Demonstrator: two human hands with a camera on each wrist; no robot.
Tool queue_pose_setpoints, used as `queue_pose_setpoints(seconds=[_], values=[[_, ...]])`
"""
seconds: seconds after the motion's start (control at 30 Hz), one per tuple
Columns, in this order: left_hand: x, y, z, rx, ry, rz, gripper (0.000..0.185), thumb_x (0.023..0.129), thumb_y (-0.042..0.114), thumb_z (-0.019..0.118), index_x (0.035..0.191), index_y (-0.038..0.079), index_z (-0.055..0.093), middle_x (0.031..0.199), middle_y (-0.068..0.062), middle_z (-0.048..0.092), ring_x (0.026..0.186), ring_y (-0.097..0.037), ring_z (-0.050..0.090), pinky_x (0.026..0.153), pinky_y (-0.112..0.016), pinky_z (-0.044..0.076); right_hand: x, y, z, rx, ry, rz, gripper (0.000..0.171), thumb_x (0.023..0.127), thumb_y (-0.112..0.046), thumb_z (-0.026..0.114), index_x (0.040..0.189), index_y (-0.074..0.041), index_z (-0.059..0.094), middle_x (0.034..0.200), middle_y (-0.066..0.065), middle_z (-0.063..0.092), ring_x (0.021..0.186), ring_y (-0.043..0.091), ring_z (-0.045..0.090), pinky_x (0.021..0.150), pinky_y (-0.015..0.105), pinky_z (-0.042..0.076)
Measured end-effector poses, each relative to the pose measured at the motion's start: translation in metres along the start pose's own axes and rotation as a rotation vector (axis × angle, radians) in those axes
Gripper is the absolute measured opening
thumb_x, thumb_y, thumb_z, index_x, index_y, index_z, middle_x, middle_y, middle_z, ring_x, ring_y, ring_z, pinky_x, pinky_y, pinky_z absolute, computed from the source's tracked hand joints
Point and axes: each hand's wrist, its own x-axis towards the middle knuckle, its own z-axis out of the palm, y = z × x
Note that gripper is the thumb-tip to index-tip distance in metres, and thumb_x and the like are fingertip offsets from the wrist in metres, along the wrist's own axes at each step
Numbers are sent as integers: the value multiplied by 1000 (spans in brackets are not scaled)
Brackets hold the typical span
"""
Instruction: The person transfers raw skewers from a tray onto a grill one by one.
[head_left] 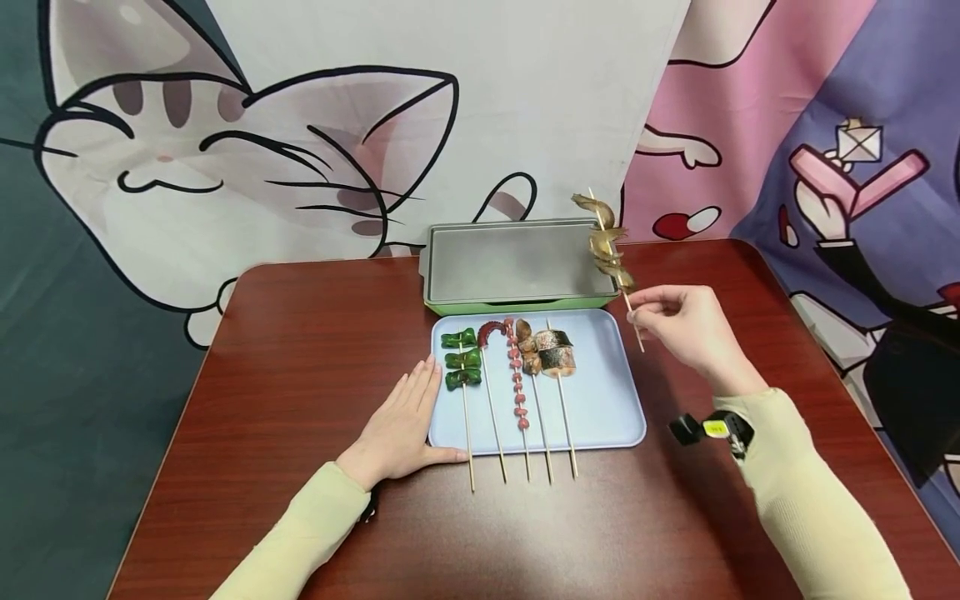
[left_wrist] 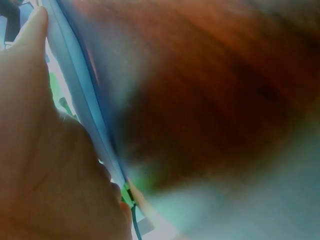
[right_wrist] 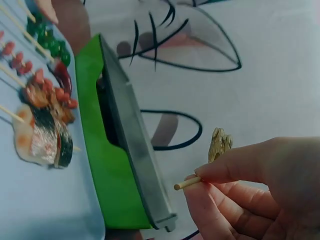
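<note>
My right hand (head_left: 678,325) pinches the bare lower end of a wooden skewer (right_wrist: 187,183) between thumb and fingertips. Brownish-gold folded pieces, like oyster mushroom, are threaded along its upper part (head_left: 604,242), which rises over the right end of the grill. Flat fingers of my left hand (head_left: 401,417) lie against the left edge of a light blue tray (head_left: 600,400), thumb at its near corner. On the tray lie several skewers: green pepper (head_left: 462,359), a dark red curled tentacle (head_left: 491,330), small pink-red pieces (head_left: 517,375), brown chunks (head_left: 528,346) and a seaweed-wrapped piece (head_left: 556,352).
Right behind the tray stands a green grill (right_wrist: 95,150) with a grey flat top (head_left: 517,262). Skewer sticks overhang the tray's near edge. The reddish-brown table (head_left: 300,350) meets a cartoon-printed cloth (head_left: 562,108) at its far side.
</note>
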Motion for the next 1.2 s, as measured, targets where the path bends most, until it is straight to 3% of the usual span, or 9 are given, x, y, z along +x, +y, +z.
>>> queue_pose_setpoints(seconds=[0.23, 0.5, 0.67, 1.0, 1.2], values=[[0, 0, 0, 7, 12, 7, 124, 82, 78, 63, 156, -11, 20, 164, -28, 15, 152, -38, 14, 121, -50, 17, 38, 10, 12, -30, -41, 88, 24, 95, -7, 64, 112, 8, 72, 96, 24, 74, 74, 22, 74, 69, 34, 61], [0, 0, 0, 8, 9, 6, 125, 82, 78, 64, 156, -12, 20, 164, -28, 14, 152, -38, 14, 121, -49, 16, 50, 16, 28, -107, -37, 168, 24, 94, -9, 63, 109, 5, 75, 90, 18, 74, 73, 22, 73, 77, 46, 60], [-1, 0, 0, -1, 22, 8, 125, 82, 78, 65, 156, -12, 20, 164, -29, 14, 152, -39, 15, 121, -50, 18, 51, 13, 32, -126, -15, 192, 22, 94, -12, 67, 108, 2, 76, 90, 17, 74, 72, 19, 72, 77, 47, 60], [0, -2, 2, -20, 11, -5, 125, 82, 79, 63, 157, -11, 20, 165, -27, 13, 152, -38, 14, 121, -49, 17, 50, 13, 35, -30, -16, 244, 24, 93, -12, 71, 110, 5, 74, 99, 24, 73, 73, 21, 73, 79, 46, 59], [-1, 1, -1, -10, -4, -9, 124, 82, 77, 65, 157, -11, 19, 165, -27, 13, 152, -38, 13, 121, -49, 16, 42, 6, 24, -10, 40, 218, 38, 94, -28, 74, 115, 4, 73, 103, 21, 74, 77, 18, 75, 72, 31, 60]])
